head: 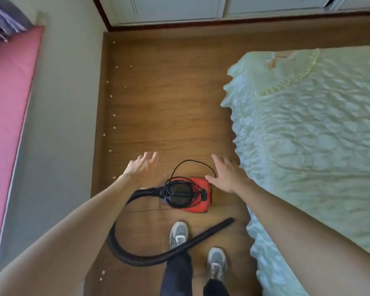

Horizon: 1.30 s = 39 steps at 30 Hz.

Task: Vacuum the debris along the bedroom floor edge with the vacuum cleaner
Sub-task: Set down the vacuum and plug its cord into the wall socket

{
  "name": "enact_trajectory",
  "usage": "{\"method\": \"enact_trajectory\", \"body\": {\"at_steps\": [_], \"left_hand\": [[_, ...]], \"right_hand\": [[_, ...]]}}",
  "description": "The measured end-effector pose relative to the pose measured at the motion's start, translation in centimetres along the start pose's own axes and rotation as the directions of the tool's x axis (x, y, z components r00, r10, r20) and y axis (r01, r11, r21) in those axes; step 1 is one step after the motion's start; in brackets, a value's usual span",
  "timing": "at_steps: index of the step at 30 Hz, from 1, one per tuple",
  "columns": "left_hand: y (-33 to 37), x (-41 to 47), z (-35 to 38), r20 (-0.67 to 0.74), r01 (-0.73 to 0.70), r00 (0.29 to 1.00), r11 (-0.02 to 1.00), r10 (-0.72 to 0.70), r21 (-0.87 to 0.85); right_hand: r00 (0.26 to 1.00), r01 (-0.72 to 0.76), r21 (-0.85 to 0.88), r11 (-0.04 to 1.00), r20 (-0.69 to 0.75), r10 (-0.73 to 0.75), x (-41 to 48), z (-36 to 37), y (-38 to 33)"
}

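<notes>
Below you ran a floor [169, 103] of brown wood-grain boards, smooth and faintly glossy. On your right lay the bed [318, 135], its pale green quilted cover puckered all over and ruffled at the edge. On your left, a flat pink pad [6, 103] sat above a plain grey wall.

The vacuum cleaner [201, 185] stood on the floor just ahead of your grey shoes [178, 233], between the wall and the bed. It had a boxy red body with a round black top. Its ribbed black hose [111, 238] looped left and back across your foot, and a thin black cord [192, 161] was coiled on top.

Your left hand [141, 167] and right hand [229, 174] were both spread wide and held nothing. I cannot tell whether the right thumb touched the red corner.

Small pale debris [114, 114] dotted the floor's left edge.
</notes>
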<state>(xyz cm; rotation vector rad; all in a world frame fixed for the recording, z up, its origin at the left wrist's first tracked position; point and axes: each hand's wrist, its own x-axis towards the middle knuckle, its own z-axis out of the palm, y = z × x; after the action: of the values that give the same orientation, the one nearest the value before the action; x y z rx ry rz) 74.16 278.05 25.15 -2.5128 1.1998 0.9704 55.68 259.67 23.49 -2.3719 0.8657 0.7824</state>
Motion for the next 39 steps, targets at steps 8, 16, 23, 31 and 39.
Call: {"method": "enact_trajectory", "body": {"at_steps": [8,16,23,31,39], "left_hand": [[-1.8,6.0,14.5,0.208,-0.053,0.977,0.998,0.046,0.030],[-2.3,10.2,21.9,0.309,-0.123,0.946,0.991,0.099,0.057],[-2.0,13.8,24.9,0.292,-0.129,0.951,0.989,0.102,0.075],[-1.8,15.5,27.3,0.268,-0.123,0.960,0.982,0.080,0.145],[-3.5,15.8,29.2,0.162,-0.116,0.984,0.956,0.074,0.270]], "right_hand": [[0.973,-0.029,0.024,0.999,0.231,0.023,4.1,16.6,1.0],[0.944,-0.131,0.151,0.980,0.322,0.077,6.8,24.9,2.1],[0.939,-0.286,0.337,0.897,0.286,0.192,10.4,28.1,2.9],[0.777,-0.498,0.773,0.393,0.197,0.598,15.4,29.1,1.9],[0.613,-0.459,0.885,0.081,0.249,0.750,17.6,29.7,0.9]]}}
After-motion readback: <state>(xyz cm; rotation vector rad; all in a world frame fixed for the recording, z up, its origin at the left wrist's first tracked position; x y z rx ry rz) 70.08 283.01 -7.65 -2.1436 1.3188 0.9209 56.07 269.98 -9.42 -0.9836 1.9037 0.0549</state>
